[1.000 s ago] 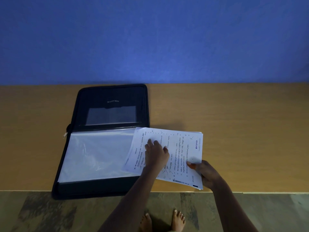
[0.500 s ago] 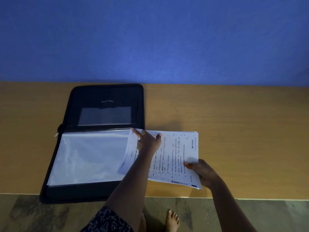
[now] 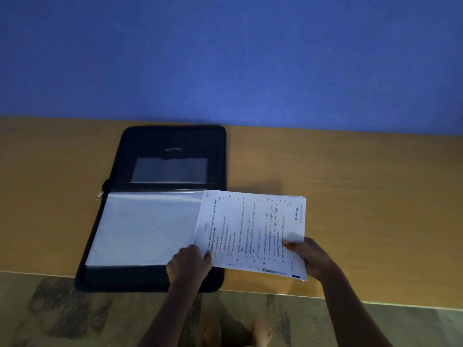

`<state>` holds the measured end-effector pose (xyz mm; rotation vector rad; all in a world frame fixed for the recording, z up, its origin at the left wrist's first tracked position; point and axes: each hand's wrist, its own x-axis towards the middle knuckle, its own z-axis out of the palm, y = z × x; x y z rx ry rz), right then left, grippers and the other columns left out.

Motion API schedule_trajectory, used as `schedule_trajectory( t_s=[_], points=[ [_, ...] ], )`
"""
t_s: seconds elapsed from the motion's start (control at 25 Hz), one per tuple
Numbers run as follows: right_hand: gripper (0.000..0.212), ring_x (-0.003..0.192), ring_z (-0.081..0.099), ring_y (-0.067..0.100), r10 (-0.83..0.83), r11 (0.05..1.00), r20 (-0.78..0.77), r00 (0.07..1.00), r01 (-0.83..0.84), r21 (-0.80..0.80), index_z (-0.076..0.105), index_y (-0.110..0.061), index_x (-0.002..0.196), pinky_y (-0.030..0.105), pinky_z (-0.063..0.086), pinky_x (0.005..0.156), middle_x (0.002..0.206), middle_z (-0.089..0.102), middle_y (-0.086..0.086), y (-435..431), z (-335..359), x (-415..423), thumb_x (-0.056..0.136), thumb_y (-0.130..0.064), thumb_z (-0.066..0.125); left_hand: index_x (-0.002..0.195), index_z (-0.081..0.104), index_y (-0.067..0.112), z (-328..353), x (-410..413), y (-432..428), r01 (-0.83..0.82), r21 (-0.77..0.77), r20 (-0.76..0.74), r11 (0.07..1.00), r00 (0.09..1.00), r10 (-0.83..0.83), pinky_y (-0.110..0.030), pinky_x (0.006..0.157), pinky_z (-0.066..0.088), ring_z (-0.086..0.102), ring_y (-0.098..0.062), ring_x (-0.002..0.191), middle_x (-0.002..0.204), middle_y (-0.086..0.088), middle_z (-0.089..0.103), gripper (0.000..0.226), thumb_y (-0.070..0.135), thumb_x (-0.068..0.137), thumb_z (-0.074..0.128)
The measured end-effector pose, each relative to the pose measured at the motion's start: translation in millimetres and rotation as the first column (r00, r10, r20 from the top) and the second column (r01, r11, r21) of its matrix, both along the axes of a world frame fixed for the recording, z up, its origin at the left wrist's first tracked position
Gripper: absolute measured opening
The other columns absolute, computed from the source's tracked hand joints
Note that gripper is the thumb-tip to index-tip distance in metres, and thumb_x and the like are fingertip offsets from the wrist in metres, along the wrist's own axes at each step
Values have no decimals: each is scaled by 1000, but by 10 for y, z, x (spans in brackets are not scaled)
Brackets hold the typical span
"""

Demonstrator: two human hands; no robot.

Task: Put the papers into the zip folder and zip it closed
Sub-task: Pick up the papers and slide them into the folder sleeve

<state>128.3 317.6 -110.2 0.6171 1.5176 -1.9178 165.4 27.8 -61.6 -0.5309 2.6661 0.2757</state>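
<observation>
Two-handed, held papers (image 3: pixel 250 231) partly over open folder's (image 3: pixel 172 144) right edge on table (image 3: pixel 363 196). Gripped near-left edge with left hand (image 3: pixel 189 262), pinched near-right corner with right hand (image 3: pixel 313 256). Probably needed to square stack, then slide it left, flat onto sleeve (image 3: pixel 145 226), clear of zip (image 3: pixel 99 195).

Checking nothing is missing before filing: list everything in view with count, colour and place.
zip folder: one, black, open flat, table's left.
plastic sleeve: one seen, clear, folder's near half.
papers: one stack, white, printed, overlapping folder's right edge.
table: one, tan wood, against wall.
wall: one, blue, behind table.
floor: mottled grey-brown, below table edge.
feet: two, bare, on floor.
left hand: pinches papers' near left corner.
right hand: grips papers' near right corner.
</observation>
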Motion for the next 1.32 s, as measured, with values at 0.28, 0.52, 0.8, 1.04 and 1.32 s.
schedule_trajectory(
  t_s=[0.28,0.52,0.8,1.04,1.32],
  points=[
    [35,108,62,46,-7,1000,-8,1000,6,-25,58,0,121,69,43,94,118,67,23,-87,-5,7,87,-4,62,96,60,15,94,44,82,159,-20,-65,987,985,-160,-26,68,48,67,-18,87,91,-1,67,22,33,96,47],
    [43,108,62,45,22,998,-14,1000,-23,-51,56,0,123,68,44,94,119,67,23,-381,14,-51,82,-6,66,105,61,13,118,105,127,210,-23,-103,977,972,-211,-24,79,51,66,-15,95,102,-2,68,20,28,96,51],
    [28,100,67,38,79,996,-15,997,-78,51,63,0,113,57,53,89,112,70,20,-1041,80,-240,86,0,64,112,55,11,157,99,117,238,11,-163,971,959,-233,-26,81,48,60,-16,99,108,-5,63,26,28,100,41],
    [20,91,68,31,94,978,33,995,-99,182,68,-4,107,44,57,80,103,71,13,-1878,205,-390,87,-4,63,113,53,12,142,97,57,285,6,-167,959,945,-280,-29,75,46,60,-19,98,107,-5,61,28,32,100,38],
    [22,76,59,24,-25,689,-213,977,171,704,72,-3,102,26,43,58,95,72,14,-1951,290,-214,88,-3,55,104,57,11,93,133,-19,315,47,-164,948,938,-304,-30,68,43,63,-21,93,99,-6,63,24,31,97,46]
  ],
)
